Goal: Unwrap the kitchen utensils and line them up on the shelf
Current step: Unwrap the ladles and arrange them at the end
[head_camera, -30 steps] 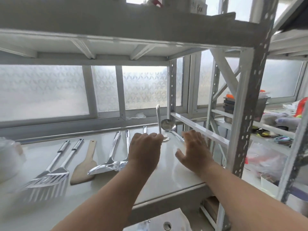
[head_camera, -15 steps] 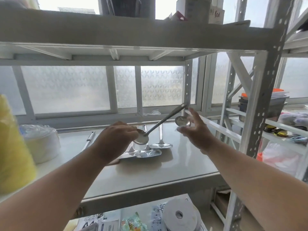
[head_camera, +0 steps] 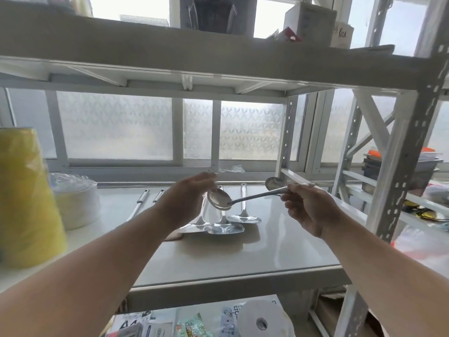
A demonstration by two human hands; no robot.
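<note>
We cannot see the heads of the two handled utensils (head_camera: 143, 199) behind the left forearm, and the yellow roll (head_camera: 23, 198) is cut off by the left edge.

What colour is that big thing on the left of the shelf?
Yellow. The big yellow plastic-wrapped roll shows best in the head view, at the shelf's left edge.

A steel ladle (head_camera: 245, 198), thin-handled with a round shallow bowl, is held above the shelf (head_camera: 218, 259), its handle nearly level and its bowl to the left, tilted toward the viewer. A second ladle bowl (head_camera: 273, 183) shows just behind the handle's right part, its own handle hidden. Three broad polished steel utensils (head_camera: 220, 226) lie on the white shelf surface, handles pointing toward the window and heads toward the front edge, side by side and overlapping; two more tubular steel handles (head_camera: 143, 198) lie further left.
</note>
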